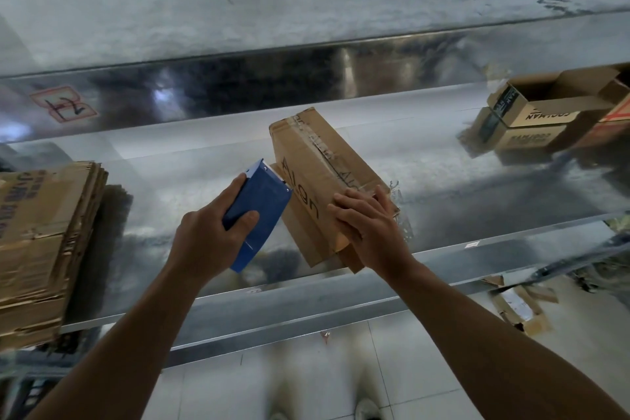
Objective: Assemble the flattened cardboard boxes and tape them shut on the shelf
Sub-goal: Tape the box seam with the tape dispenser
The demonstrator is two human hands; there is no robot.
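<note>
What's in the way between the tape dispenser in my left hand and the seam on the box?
Nothing visible between them: the tape dispenser, gripped by the left hand, sits beside the box, and most of its seam is bare. Only the right hand rests on the box's near end, covering the seam there.

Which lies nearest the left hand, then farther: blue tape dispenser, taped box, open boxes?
1. blue tape dispenser, gripped in the left hand.
2. taped box, just to its right.
3. open boxes, far right on the shelf.
</note>
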